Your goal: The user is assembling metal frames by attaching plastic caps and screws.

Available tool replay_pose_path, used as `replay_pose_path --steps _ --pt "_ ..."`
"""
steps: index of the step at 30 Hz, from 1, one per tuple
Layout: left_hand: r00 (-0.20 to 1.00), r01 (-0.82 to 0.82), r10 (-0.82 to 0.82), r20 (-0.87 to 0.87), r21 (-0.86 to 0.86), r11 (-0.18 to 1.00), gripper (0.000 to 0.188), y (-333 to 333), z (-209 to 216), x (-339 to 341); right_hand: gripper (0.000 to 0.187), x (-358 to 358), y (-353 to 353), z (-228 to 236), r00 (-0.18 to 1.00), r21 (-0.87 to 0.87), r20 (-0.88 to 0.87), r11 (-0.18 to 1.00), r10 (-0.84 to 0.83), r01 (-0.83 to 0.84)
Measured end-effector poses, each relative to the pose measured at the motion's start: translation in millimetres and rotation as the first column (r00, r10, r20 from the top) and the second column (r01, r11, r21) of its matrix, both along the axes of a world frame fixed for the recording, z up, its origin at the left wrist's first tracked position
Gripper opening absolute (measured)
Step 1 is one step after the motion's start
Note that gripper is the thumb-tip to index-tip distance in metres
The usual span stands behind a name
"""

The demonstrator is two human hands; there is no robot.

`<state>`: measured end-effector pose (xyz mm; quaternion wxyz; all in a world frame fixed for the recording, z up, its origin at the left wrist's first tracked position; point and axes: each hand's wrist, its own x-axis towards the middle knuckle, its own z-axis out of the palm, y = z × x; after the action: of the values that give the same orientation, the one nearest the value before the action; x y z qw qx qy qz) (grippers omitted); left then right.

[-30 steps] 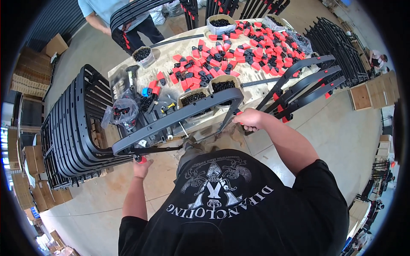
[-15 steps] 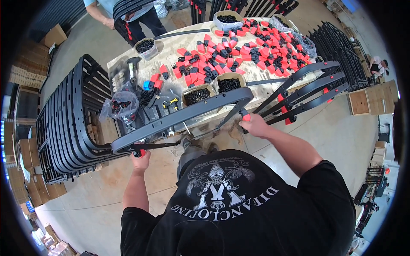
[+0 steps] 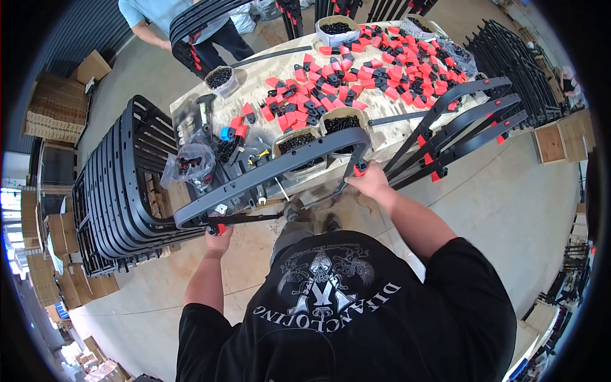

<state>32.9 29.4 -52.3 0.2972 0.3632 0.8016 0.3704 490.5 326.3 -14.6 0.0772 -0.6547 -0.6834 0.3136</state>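
Observation:
A long black bar frame (image 3: 267, 167) with rounded, bent ends spans the space between my body and the table, tilted higher on the right. My left hand (image 3: 219, 238) is closed round its lower left part, at a red and black clip (image 3: 218, 228). My right hand (image 3: 372, 182) grips the right end, by another red clip (image 3: 361, 169). Part of each hand's fingers is hidden by the frame. Beyond the bar, two boxes of black screws (image 3: 342, 125) stand at the table's near edge.
Red and black clips (image 3: 305, 95) cover much of the wooden table (image 3: 254, 70). A hammer (image 3: 205, 111) and a plastic bag (image 3: 191, 162) lie at its left. Stacked black frames (image 3: 121, 191) stand left; more frames (image 3: 458, 127) lean right. A co-worker (image 3: 216, 35) holds bars across the table.
The view has shifted, so the table and stacks appear farther right. My right hand and the frame's right end have moved slightly left and up. Both hands keep their grip.

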Motion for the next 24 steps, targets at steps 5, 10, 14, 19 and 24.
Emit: replay_pose_path --steps 5,10,14,19,24 --pt "0.979 -0.181 0.198 0.041 -0.259 0.949 0.048 -11.2 9.4 6.3 0.063 15.7 8.1 83.8 0.962 0.161 -0.234 0.982 0.137 -0.101" --pt "0.986 -0.047 0.129 0.108 -0.561 0.827 0.040 -38.9 47.2 35.2 0.029 -61.0 3.7 218.1 0.718 0.684 -0.495 0.729 0.489 -0.025" --pt "0.887 0.385 -0.202 0.415 -0.427 0.818 0.023 3.1 192.8 67.4 0.042 -124.1 6.9 227.7 0.879 0.580 -0.111 0.748 0.464 -0.323" --pt "0.857 0.270 -0.318 0.405 0.174 0.947 0.006 66.6 296.4 10.5 0.045 -130.2 11.9 233.2 0.887 0.426 0.091 0.787 0.453 -0.446" --pt "0.987 -0.036 0.016 -0.158 -0.125 0.991 0.017 175.4 230.2 -88.6 0.044 -146.4 8.2 245.0 0.886 0.317 0.149 0.828 0.438 -0.463"
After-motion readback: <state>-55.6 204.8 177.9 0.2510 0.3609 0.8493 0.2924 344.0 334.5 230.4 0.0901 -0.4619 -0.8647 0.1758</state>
